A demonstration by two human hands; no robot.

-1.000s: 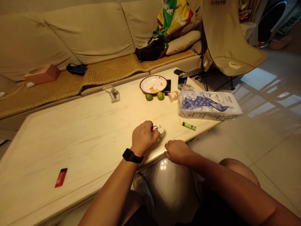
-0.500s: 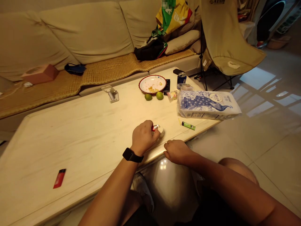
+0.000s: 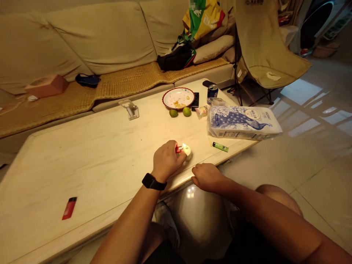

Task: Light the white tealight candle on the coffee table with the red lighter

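Observation:
My left hand [image 3: 168,158], with a black watch on the wrist, is closed around a red lighter [image 3: 178,149]. A flame burns at the lighter's metal tip, over the top of a small pale candle [image 3: 188,153] standing on the table [image 3: 110,154]. The hand partly covers the candle's near left side. At the table's front edge, my right hand [image 3: 206,176] rests with its fingers curled in, and nothing shows in it. A second red lighter [image 3: 69,208] lies at the left, and a green lighter [image 3: 220,147] lies right of the candle.
A large tissue pack [image 3: 244,123] overhangs the table's right end. Behind are two limes [image 3: 180,112], a red-rimmed plate [image 3: 168,98], a blue can [image 3: 212,91] and a white stand [image 3: 129,110]. A sofa [image 3: 101,33] and a folding chair [image 3: 272,62] stand beyond.
A flame has appeared at the lighter in my left hand, brightening the candle top. The left hand has shifted slightly left. My right hand has stayed put.

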